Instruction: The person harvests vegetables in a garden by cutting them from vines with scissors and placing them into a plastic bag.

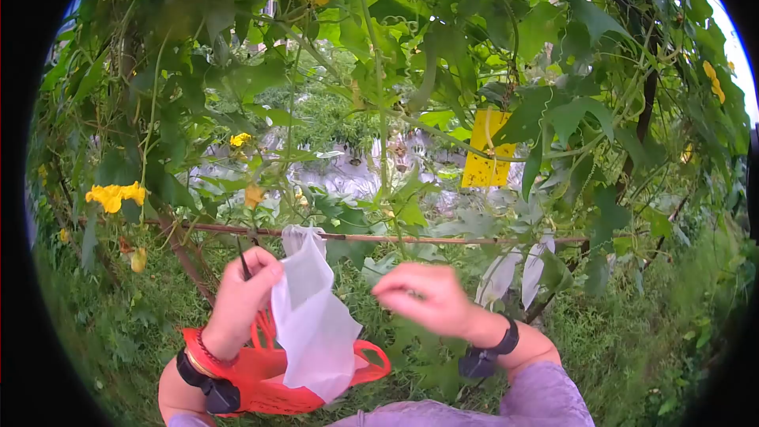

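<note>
My left hand (247, 289) is closed around a thin, dark, pointed tool (243, 259), most of it hidden in the fist. Beside its thumb, a white, thin bag (316, 316) hangs down from the horizontal pole, bunched at its top; I cannot tell whether the thumb grips its edge. Over my left forearm hangs a red plastic bag (277, 395), partly behind the white one. My right hand (423, 296) is to the right of the white bag, apart from it, with fingertips drawn together. Anything between those fingertips is too small to make out.
A thin horizontal pole (443, 239) crosses in front of me, with vines climbing above it. A yellow sticky card (486, 150) hangs among leaves. Two pale bags (500, 275) droop at right. Yellow blossoms (116, 196) show at left. Grass (617, 340) grows below.
</note>
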Motion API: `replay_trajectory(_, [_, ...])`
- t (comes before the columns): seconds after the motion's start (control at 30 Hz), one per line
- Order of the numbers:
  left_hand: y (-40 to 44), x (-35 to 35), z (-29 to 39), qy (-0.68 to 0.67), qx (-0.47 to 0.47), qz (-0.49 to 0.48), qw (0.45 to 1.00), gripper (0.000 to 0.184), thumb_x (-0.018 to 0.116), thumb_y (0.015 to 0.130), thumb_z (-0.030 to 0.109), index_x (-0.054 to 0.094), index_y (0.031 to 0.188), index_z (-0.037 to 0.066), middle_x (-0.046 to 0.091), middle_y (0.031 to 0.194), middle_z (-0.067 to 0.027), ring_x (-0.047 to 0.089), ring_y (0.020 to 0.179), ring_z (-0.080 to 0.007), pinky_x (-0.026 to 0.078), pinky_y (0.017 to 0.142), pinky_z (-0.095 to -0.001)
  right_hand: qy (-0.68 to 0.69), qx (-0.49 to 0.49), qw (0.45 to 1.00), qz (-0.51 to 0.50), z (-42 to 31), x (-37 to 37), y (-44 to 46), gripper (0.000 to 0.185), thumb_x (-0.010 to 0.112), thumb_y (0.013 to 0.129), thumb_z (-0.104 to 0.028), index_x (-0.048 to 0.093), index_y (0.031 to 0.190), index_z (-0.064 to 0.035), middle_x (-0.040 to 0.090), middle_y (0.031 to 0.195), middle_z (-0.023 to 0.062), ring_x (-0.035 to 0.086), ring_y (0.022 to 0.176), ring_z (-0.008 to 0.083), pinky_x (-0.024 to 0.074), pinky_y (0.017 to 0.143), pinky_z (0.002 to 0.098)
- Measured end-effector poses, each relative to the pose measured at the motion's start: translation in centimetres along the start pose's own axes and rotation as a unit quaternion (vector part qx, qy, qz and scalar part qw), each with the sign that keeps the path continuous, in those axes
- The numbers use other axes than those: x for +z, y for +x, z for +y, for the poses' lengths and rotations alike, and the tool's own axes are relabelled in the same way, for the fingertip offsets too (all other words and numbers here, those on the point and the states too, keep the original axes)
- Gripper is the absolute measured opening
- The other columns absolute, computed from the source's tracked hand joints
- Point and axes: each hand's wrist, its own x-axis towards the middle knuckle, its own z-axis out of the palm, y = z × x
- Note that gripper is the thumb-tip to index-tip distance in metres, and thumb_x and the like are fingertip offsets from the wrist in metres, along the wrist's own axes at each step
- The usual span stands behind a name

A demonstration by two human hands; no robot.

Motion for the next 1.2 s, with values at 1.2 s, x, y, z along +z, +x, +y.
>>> replay_trajectory(1.2, [3.0, 3.2, -4.2, -0.080, 0.167, 0.039, 0.982, 0.012, 0.046, 0.085, 0.004, 0.039, 0.075, 0.004, 0.052, 0.111, -0.0154, 0.050, 0.094, -0.0136, 0.039, 0.084, -0.0272, -0.133, -0.122, 0.983, 0.025, 1.8, 8.1, 3.2, 0.030, 0.063, 0.071, -0.007, 0.054, 0.097, 0.0051, 0.054, 0.099, 0.0164, 0.056, 0.081, 0.0284, 0.0484, 0.067, 0.0351])
